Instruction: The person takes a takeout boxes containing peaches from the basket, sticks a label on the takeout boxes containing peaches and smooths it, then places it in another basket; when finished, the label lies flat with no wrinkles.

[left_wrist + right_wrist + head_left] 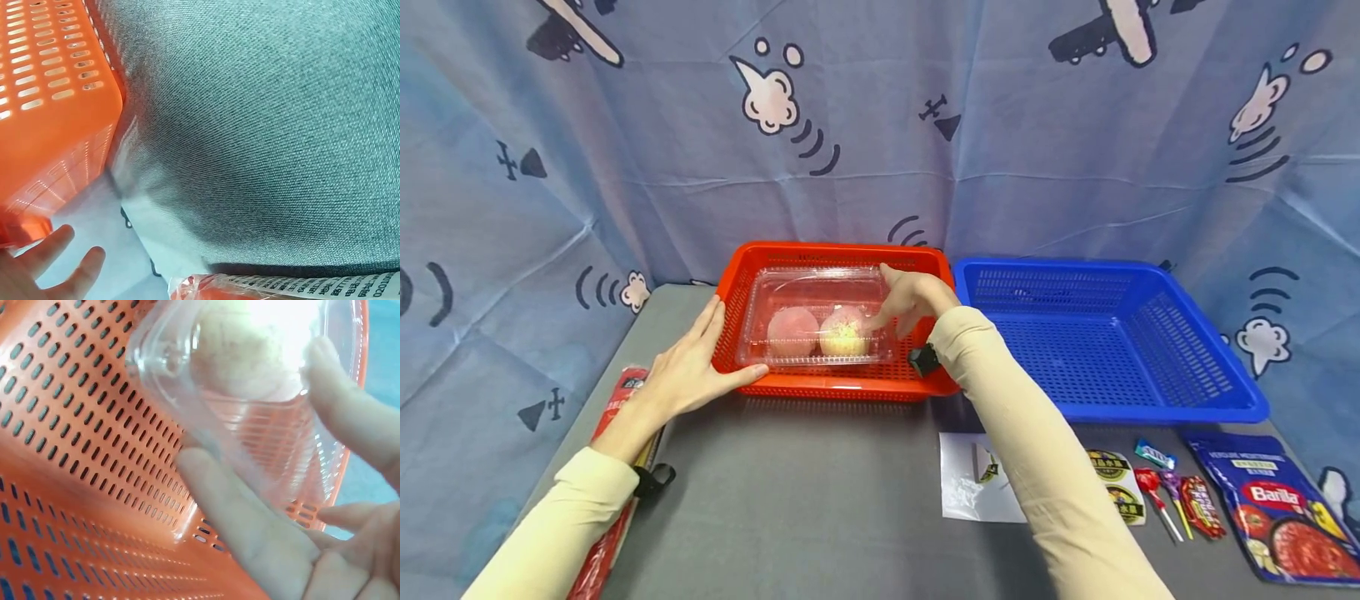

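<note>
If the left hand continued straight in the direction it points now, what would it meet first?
The left hand would probably meet the red basket first, at its left rim; its fingers are so close that contact is hard to tell.

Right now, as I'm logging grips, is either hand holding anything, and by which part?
The right hand grips the clear container by its right end; the left hand merely rests at the left rim of the red basket.

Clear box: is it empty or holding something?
Holding something: in the head view, two round fruits show through the clear box, side by side toward its near edge.
</note>
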{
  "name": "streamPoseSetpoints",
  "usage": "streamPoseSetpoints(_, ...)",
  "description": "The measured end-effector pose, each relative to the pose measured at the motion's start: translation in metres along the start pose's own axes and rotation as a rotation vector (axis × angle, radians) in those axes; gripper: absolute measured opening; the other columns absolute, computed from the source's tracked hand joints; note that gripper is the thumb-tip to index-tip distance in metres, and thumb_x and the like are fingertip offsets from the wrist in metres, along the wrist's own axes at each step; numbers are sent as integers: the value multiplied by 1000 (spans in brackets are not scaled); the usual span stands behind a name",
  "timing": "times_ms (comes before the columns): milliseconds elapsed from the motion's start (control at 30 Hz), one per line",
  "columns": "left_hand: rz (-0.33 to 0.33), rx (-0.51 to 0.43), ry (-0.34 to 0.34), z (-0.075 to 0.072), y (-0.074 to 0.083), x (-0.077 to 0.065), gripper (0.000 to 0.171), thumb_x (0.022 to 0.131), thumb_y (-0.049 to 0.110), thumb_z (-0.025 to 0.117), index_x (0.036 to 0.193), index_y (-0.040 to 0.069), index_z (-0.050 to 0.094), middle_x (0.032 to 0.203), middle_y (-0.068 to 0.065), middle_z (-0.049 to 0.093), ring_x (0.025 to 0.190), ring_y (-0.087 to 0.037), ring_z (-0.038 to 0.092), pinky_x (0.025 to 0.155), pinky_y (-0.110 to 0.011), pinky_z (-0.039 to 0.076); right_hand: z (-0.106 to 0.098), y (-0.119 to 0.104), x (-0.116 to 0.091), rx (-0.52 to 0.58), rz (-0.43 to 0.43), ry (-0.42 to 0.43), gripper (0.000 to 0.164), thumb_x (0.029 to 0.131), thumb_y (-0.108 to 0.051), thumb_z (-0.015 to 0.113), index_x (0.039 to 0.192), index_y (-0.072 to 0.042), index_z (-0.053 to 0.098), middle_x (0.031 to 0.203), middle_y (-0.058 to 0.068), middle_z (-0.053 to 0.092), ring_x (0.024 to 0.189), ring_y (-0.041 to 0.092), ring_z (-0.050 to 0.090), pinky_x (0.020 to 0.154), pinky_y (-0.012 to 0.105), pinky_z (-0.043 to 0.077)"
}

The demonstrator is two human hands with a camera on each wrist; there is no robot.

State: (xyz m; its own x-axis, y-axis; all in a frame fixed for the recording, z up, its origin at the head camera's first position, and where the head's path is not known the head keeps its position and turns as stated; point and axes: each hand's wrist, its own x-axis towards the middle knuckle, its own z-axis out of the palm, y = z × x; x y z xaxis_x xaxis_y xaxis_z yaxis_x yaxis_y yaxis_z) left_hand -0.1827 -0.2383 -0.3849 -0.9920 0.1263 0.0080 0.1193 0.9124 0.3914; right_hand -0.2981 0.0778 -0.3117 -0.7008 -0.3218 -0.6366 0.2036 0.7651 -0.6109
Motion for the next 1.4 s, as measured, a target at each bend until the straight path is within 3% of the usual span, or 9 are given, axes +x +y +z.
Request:
streamPoseSetpoints(100,-2,-5,0,0,1,-1,121,82,81,59,165,17,-1,175,0,-2,147,-48,37,100,-73,44,-2,4,0,73,-8,5,110,90,-12,78,165,-13,-2,165,18,25,102,33,70,98,43,58)
streamPoseSetpoints(167,-3,-6,-1,0,1,-1,122,82,82,59,165,18,-2,175,1,-3,148,-48,37,100,-73,44,-2,6,1,121,-11,10,95,89,-11,79,160,-6,15,147,18,43,89,27,67,93,42,60)
streamPoseSetpoints(233,-4,-5,-5,0,2,-2,122,82,82,59,165,18,-2,175,1,-4,148,-48,36,100,-74,44,-2,7,1,164,-19,13,83,88,-11,80,151,-2,28,130,16,50,84,23,62,90,41,62)
streamPoseSetpoints(467,-12,7,-18,-2,5,-3,122,82,82,58,165,17,-3,175,1,-7,150,-48,34,100,-74,43,-1,10,-2,236,-68,16,96,85,-15,83,156,-11,18,154,16,33,120,35,59,88,40,62)
streamPoseSetpoints(733,-18,22,-26,-2,5,-3,123,83,83,56,165,13,-2,175,-2,-6,150,-48,33,100,-74,43,3,12,-8,219,-127,-38,94,86,-17,81,146,-22,8,146,15,35,117,36,60,90,44,61)
streamPoseSetpoints(867,-18,25,-26,-2,6,-3,123,82,83,57,165,13,-2,175,-1,-7,149,-49,34,99,-73,44,5,14,-8,238,-148,-75,106,86,-17,81,150,-28,-3,146,18,37,113,42,65,89,47,61)
streamPoseSetpoints(1033,-24,26,-32,-3,7,-3,124,82,84,56,165,14,-3,175,-2,-7,148,-49,35,98,-73,44,9,15,-7,218,-181,-87,119,84,-17,83,154,-30,-12,151,19,36,106,39,65,83,42,62)
streamPoseSetpoints(1267,-24,12,-33,-4,8,-4,123,82,83,56,165,15,-3,175,-3,-5,149,-49,34,101,-75,42,13,7,-10,443,-163,-71,115,89,-10,73,159,-40,-13,163,15,22,112,38,61,74,37,58)
streamPoseSetpoints(1400,-28,9,-37,-5,8,-4,122,83,83,56,165,15,-3,175,-3,-5,149,-49,33,101,-76,41,14,-1,-15,518,-181,-55,105,95,-10,67,160,-40,-10,161,17,30,119,37,58,82,44,58)
